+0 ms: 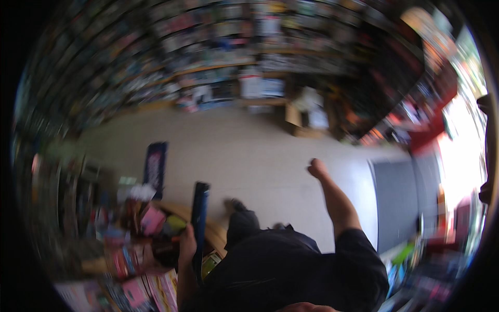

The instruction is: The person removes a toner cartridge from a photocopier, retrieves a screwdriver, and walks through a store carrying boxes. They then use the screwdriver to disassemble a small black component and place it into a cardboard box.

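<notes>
Blurred fisheye view, person in a shop aisle. Pale floor [249,156] runs to the far shelves [218,47]; grey mat [397,200] on the right, open cardboard box [306,117] at the far shelf base. Near left: a bin of colourful packs [150,223], magazines [156,288] nearer still.

Left hand [187,244] is clamped around the lower part of a long dark blue box [199,218], fingers wrapped round it. Box stands nearly upright in view, long axis near-to-far, free end pointing far, just right of the bin.

Right hand [316,169] is out over bare floor, well apart from the box, holds nothing; looks loosely fisted, too blurred to say for sure. Left hand is the one on the box.
</notes>
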